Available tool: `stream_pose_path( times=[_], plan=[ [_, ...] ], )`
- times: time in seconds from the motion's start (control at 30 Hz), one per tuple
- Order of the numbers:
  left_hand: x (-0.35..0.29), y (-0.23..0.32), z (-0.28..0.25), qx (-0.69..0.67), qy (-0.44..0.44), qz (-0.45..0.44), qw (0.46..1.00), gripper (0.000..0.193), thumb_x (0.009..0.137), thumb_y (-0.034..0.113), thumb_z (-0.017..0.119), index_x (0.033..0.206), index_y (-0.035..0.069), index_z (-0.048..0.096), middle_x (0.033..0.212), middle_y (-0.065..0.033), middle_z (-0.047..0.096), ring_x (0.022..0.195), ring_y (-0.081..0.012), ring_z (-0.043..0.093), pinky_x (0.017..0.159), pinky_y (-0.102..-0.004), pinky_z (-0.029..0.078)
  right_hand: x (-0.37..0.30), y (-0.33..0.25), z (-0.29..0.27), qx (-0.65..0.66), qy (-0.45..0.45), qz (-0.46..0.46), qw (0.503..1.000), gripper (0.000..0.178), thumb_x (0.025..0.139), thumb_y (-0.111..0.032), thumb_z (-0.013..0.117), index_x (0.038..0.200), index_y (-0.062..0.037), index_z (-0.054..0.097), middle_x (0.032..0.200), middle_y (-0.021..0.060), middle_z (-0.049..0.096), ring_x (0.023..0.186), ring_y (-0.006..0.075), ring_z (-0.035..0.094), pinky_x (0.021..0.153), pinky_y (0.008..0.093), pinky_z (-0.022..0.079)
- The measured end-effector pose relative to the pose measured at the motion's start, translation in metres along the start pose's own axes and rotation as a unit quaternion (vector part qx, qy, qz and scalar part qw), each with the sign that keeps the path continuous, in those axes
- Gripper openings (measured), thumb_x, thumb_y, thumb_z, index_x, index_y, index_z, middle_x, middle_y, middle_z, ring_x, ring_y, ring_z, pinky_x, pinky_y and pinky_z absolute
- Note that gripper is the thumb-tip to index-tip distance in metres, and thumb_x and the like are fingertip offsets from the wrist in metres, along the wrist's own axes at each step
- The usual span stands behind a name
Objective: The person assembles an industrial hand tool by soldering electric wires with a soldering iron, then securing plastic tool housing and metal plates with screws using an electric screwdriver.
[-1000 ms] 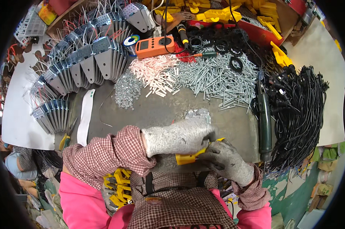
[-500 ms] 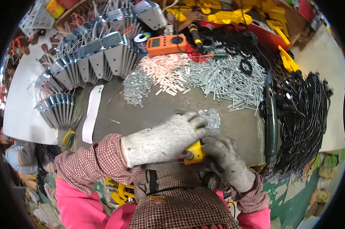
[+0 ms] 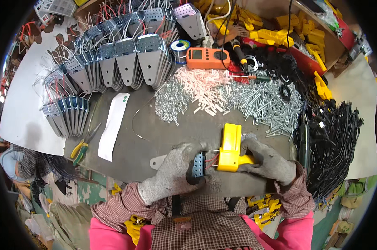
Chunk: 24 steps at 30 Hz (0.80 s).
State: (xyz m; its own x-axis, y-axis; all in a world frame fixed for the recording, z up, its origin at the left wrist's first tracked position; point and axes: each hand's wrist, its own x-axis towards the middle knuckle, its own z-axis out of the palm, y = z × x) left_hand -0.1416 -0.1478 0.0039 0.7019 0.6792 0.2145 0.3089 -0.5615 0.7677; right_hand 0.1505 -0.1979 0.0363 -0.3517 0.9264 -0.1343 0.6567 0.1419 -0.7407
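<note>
My left hand (image 3: 172, 171), in a grey knit glove, is closed around a part with a blue perforated face (image 3: 198, 165) and a grey metal plate (image 3: 156, 162) that sticks out on its left side. To its right, my gloved right hand (image 3: 272, 161) grips a yellow plastic housing (image 3: 229, 146) by its short handle. Red wires (image 3: 212, 160) run across the gap between the perforated part and the housing. Thin metal pins stick out of the housing's left side. Both pieces are held just over the near part of the grey worktop (image 3: 142, 129).
Piles of small metal nuts (image 3: 169, 102), pale sleeves (image 3: 203, 85) and metal screws (image 3: 270, 106) lie beyond my hands. Rows of grey metal plate parts (image 3: 155, 62) stand far left. An orange meter (image 3: 208, 58), pliers (image 3: 81, 149), a white strip (image 3: 113, 127) and black cables (image 3: 332, 141) surround them.
My hands have moved apart. The yellow housing, mostly covered before, now shows whole in my right hand, and the perforated part with red wires shows in my left. The whole view has shifted.
</note>
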Motion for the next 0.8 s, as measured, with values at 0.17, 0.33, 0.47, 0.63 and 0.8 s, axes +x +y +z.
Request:
stream_pose_path(
  times=[0.17, 0.33, 0.47, 0.63, 0.8],
  plan=[
    [-0.002, -0.004, -0.001, 0.041, -0.001, 0.004, 0.999, 0.074, 0.064, 0.025, 0.087, 0.126, 0.005, 0.053, 0.125, -0.0178, 0.058, 0.113, -0.0381, 0.057, 0.096, -0.0479, 0.046, 0.013, -0.023, -0.011, -0.048, -0.077, -0.030, 0.995, 0.055, 0.085, -0.029, 0.073, 0.126, -0.0016, 0.049, 0.112, 0.0211, 0.057, 0.101, 0.0401, 0.059, 0.086, 0.0435, 0.049],
    [-0.001, -0.002, -0.003, 0.051, -0.001, 0.032, 0.998, 0.073, 0.067, 0.029, 0.087, 0.126, 0.004, 0.053, 0.126, -0.0194, 0.057, 0.116, -0.0400, 0.056, 0.096, -0.0480, 0.047, 0.027, -0.033, -0.013, -0.122, -0.086, -0.094, 0.984, 0.062, 0.085, -0.028, 0.073, 0.135, -0.0013, 0.046, 0.116, 0.0205, 0.059, 0.101, 0.0390, 0.061, 0.087, 0.0427, 0.050],
    [0.004, -0.001, -0.003, 0.002, -0.008, 0.050, 0.999, 0.071, 0.068, 0.029, 0.087, 0.125, 0.004, 0.053, 0.126, -0.0189, 0.057, 0.113, -0.0405, 0.057, 0.094, -0.0473, 0.048, 0.032, -0.043, -0.015, -0.103, -0.152, 0.020, 0.983, 0.064, 0.084, -0.029, 0.075, 0.135, -0.0025, 0.048, 0.111, 0.0193, 0.062, 0.100, 0.0384, 0.061, 0.087, 0.0422, 0.050],
    [0.002, -0.005, -0.004, 0.050, 0.000, 0.026, 0.998, 0.069, 0.068, 0.028, 0.086, 0.125, 0.007, 0.055, 0.124, -0.0172, 0.057, 0.109, -0.0380, 0.058, 0.091, -0.0456, 0.049, 0.025, -0.006, -0.001, -0.005, 0.023, -0.055, 0.998, 0.058, 0.080, -0.028, 0.080, 0.125, -0.0011, 0.056, 0.113, 0.0192, 0.060, 0.106, 0.0278, 0.059, 0.095, 0.0382, 0.046],
    [-0.001, -0.002, -0.003, 0.070, -0.007, 0.005, 0.998, 0.067, 0.073, 0.038, 0.081, 0.125, 0.005, 0.054, 0.122, -0.0203, 0.056, 0.111, -0.0382, 0.057, 0.094, -0.0489, 0.046, -0.080, 0.012, -0.023, -0.301, 0.438, 0.321, 0.784, 0.045, 0.087, -0.015, 0.070, 0.126, 0.0006, 0.055, 0.120, 0.0154, 0.060, 0.111, 0.0288, 0.058, 0.096, 0.0378, 0.046]
  ],
)
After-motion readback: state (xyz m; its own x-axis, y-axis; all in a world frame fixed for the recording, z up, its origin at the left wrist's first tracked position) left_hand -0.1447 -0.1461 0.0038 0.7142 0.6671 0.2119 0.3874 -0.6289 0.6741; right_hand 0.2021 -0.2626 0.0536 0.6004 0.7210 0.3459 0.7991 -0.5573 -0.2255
